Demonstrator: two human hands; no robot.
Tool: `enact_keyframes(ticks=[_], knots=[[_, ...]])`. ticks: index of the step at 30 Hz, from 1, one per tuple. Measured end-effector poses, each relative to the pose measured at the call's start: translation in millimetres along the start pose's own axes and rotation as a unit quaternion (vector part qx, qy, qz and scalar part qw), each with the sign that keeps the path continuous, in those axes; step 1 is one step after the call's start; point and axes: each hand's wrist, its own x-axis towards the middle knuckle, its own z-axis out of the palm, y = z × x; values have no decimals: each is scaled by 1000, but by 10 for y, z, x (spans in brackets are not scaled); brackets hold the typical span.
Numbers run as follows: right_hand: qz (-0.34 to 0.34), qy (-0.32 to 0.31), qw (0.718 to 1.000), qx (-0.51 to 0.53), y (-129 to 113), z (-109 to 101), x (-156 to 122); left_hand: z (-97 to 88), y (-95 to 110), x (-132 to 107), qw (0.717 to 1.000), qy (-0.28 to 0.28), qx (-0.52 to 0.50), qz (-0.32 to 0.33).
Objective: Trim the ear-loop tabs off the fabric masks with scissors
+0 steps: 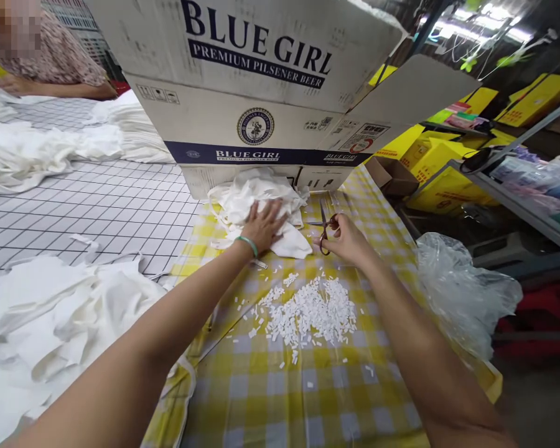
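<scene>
My left hand [265, 225], with a green band at its wrist, lies spread on a crumpled heap of white cloth [256, 190] in front of the carton. My right hand [344, 239] has its thumb and fingers in the handles of a pair of scissors [324, 224]. The scissor blades are apart and point away from me, just right of the cloth. Nearer to me, many small white snippets [310, 314] lie in a loose pile on the yellow checked tablecloth [261, 398].
A large Blue Girl beer carton [261, 93] stands behind the cloth. More white fabric [74, 317] lies at left on the grid-patterned table cover [140, 205]. A clear plastic bag [462, 289] hangs at the right edge. Another person [56, 56] is at the far left.
</scene>
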Motion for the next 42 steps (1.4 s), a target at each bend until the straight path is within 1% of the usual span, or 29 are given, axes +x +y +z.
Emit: enact_keyframes(ticks=[3,5,6,8,9,10,11,12,13,14,15,17,19,20,22,23,25,27,28,31,33,35,36,37,38,39,40,41,42], knots=[[13,1,999,41,4,41,-157,63,48,128,999,0,9,-34],[31,11,996,82,30,51,-287,-2,96,77,999,-20,-7,-35],[36,18,993,111,47,60,-363,-78,107,-4,999,-34,-19,-32],[46,17,983,179,72,102,-532,-318,84,-282,997,-52,-49,-27],[50,3,975,218,68,142,-623,-472,53,-474,995,-44,-79,-38],[53,-20,966,254,43,196,-717,-635,18,-694,992,-19,-112,-62],[59,-49,956,282,-8,266,-811,-795,-15,-937,977,39,-176,-112],[64,-80,948,303,-93,352,-905,-938,-38,-1192,952,106,-223,-182],[67,-108,940,317,-213,452,-998,-1055,-46,-1450,919,167,-249,-256],[62,-133,933,328,-367,564,-1087,-1137,-37,-1702,885,216,-263,-319],[49,-158,928,335,-549,686,-1170,-1183,-11,-1938,856,246,-271,-365],[-16,-201,917,343,-957,947,-1305,-1179,77,-2345,816,278,-299,-410],[-117,-218,915,319,-1337,1205,-1385,-1094,193,-2651,784,285,-351,-426],[-167,-221,916,292,-1488,1322,-1401,-1040,254,-2769,766,281,-381,-435],[-237,-219,919,226,-1687,1506,-1398,-938,368,-2948,723,257,-447,-459],[-253,-218,921,199,-1738,1565,-1387,-893,420,-3011,700,239,-481,-471],[-256,-208,927,179,-1780,1609,-1377,-817,513,-3088,655,201,-545,-483],[-234,-190,929,217,-1798,1565,-1422,-762,599,-3100,619,182,-601,-472],[-217,-179,926,251,-1813,1523,-1476,-745,642,-3085,608,181,-621,-459],[-145,-165,907,360,-1889,1385,-1756,-762,768,-2999,599,195,-646,-431],[-103,-179,890,407,-1918,1313,-1978,-852,835,-2955,595,227,-636,-435],[-69,-234,864,441,-1903,1250,-2138,-1017,879,-2952,581,274,-624,-445],[-51,-262,846,461,-1884,1219,-2175,-1124,894,-2965,575,294,-619,-447],[-30,-280,828,485,-1868,1186,-2178,-1243,908,-2984,576,308,-614,-444],[-9,-277,814,511,-1862,1151,-2147,-1366,926,-3006,585,314,-606,-438],[1,-256,806,534,-1873,1117,-2088,-1485,950,-3027,602,311,-596,-431],[-3,-221,806,549,-1906,1086,-2009,-1593,982,-3044,625,299,-584,-424],[-25,-188,809,556,-1961,1059,-1918,-1683,1023,-3053,649,278,-573,-416],[-62,-170,810,558,-2034,1039,-1825,-1749,1072,-3055,672,247,-566,-409]])
